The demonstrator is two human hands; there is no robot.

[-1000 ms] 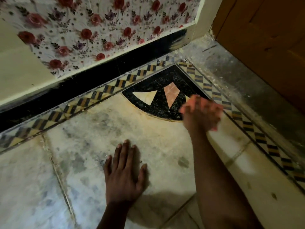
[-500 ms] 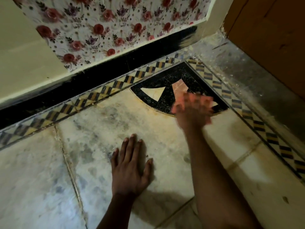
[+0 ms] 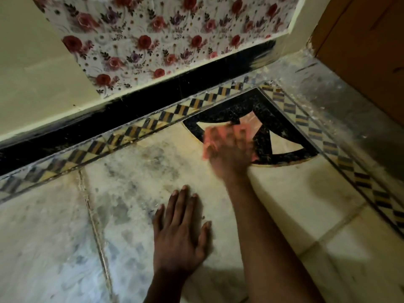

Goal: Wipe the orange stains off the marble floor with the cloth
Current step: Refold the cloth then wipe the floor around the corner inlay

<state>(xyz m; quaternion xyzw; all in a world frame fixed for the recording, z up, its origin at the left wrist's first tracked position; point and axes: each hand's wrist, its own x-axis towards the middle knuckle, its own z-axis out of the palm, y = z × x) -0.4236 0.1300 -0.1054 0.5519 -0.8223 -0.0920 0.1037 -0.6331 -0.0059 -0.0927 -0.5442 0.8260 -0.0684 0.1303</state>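
Note:
My right hand is blurred with motion and presses a pink cloth onto the floor, at the left curved edge of the black corner inlay. The cloth shows only around my fingers. Orange staining runs along the inlay's curved rim. My left hand lies flat on the pale marble floor, fingers spread, holding nothing, nearer to me than the right hand.
A checkered black and yellow border strip runs along the black skirting and turns the corner toward the right. Floral wall covering is above. A wooden door stands at the upper right behind a grey threshold.
My right hand has swept the cloth leftward, from the inlay's right side across to its left edge. The left hand stays planted. The view has shifted left.

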